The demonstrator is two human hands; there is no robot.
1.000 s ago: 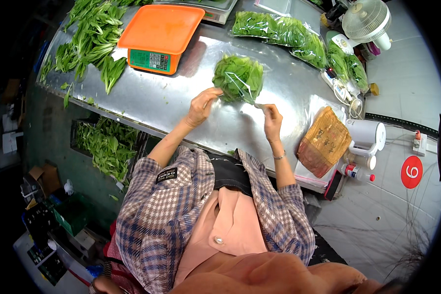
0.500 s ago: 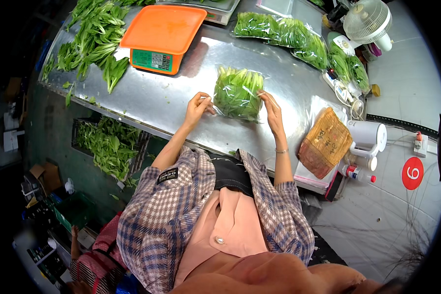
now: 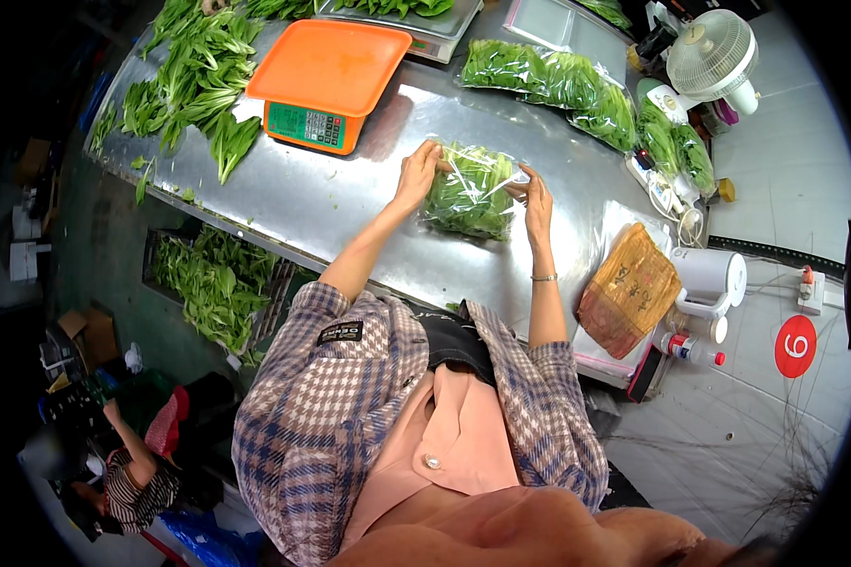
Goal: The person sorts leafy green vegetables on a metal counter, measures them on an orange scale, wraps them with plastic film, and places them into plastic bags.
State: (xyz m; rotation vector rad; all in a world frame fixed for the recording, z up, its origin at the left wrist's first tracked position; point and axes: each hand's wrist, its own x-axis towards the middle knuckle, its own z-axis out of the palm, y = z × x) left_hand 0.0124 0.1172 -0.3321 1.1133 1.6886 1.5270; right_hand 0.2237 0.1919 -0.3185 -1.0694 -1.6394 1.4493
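Observation:
A clear plastic bag of leafy greens lies on the steel table in front of me. My left hand is at its upper left corner, fingers closed on the plastic. At the right side, my right hand pinches the bag's upper edge, with a bracelet around that wrist. The plastic between my hands looks creased and shiny. Left of and beyond the bag stands an orange weighing scale, its pan bare.
Loose greens cover the table's far left. Several filled bags lie at the far right, near a fan. A brown paper-like packet rests near the right edge. Below the table stands a crate of greens. Another person is at lower left.
My left hand has moved up and right, from the bag's lower left side to its upper left corner. The right fingers have shifted slightly. At lower left, the other person has moved.

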